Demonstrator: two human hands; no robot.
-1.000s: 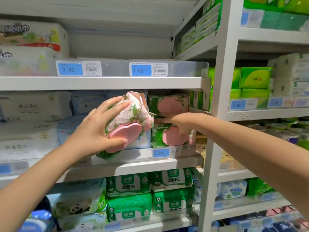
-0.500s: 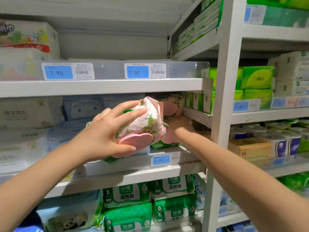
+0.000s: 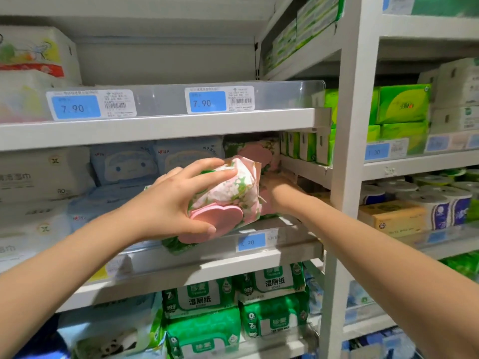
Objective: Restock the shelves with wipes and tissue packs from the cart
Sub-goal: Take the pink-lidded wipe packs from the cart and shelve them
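Pink-lidded floral wipes pack (image 3: 228, 193) is gripped in the left hand (image 3: 166, 203), fingers curled over its top, above the front edge of the shelf (image 3: 285, 246); the right hand (image 3: 281, 196) lies just behind the pack, blurred, so its grip cannot be told

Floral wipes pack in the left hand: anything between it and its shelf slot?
Yes: the right hand reaches into the slot just right of the floral wipes pack, in front of the stocked floral packs.
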